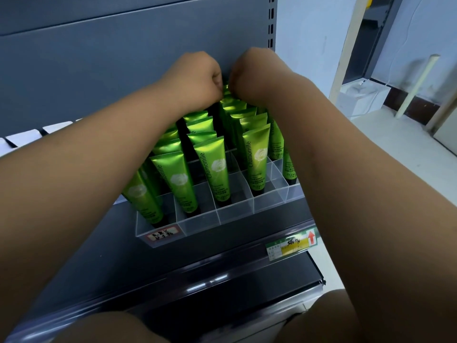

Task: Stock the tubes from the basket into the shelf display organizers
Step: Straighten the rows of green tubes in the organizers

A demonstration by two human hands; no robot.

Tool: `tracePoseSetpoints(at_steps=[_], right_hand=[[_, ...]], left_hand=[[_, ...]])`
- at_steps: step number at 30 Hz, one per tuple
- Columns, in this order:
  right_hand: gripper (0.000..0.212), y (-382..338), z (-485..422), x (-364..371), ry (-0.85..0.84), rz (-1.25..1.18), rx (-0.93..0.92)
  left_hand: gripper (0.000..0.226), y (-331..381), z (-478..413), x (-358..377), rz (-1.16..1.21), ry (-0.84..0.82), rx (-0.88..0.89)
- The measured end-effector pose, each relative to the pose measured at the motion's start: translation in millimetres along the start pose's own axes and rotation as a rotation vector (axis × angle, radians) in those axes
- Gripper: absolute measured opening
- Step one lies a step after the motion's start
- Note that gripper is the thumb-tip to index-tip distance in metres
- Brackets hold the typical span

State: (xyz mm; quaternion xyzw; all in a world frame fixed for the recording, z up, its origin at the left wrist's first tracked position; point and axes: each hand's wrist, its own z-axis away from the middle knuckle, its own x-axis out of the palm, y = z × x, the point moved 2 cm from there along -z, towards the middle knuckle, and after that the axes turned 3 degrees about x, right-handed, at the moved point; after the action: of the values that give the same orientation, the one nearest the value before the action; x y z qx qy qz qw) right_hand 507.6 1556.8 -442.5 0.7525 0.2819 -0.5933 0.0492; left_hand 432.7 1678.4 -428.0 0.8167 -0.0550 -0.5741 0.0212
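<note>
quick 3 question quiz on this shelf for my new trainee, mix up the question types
1. True or false: every front cell of the clear organizer holds a tube.
2. The left hand and right hand are at: A the back row, B the front row, C below the shelf.
3. Fill in: the green tubes read ____.
Key: 1 false, front cells at the right are empty; 2 A; 3 Chamomile.

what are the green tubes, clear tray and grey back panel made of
Glossy green tubes: likely plastic or laminate with a metallic finish, going by the sheen. Clear compartment organizer: acrylic or similar rigid plastic, see-through with glinting edges. Grey back panel: probably painted sheet metal, matte.
</note>
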Motion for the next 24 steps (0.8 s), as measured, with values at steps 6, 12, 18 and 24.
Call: tracePoseSetpoints(at_steps=[6,12,18,24], right_hand=[[0.040,-12.8,31.9,-24.4,0.061,-0.084,-0.091],[0.048,-21.9,76.2,-39.9,0.183,-0.132,-0.156],[0.054,-20.0,139.8,-39.7,0.257,-0.257,-0.096],[0.051,9.6,195.3,-20.2,0.253,-0.348,-0.041]], left_hand=[[0.021,0.9,16.6,-12.9,-0.038,0.092,-0.058],[0.049,16.8,64.8,-26.6,-0.162,0.261,-0.127],[0.066,36.3,113.8,-24.3,-0.135,0.270,-0.251],[0.062,67.1,140.8,-14.2,-0.137,0.294,-0.176]])
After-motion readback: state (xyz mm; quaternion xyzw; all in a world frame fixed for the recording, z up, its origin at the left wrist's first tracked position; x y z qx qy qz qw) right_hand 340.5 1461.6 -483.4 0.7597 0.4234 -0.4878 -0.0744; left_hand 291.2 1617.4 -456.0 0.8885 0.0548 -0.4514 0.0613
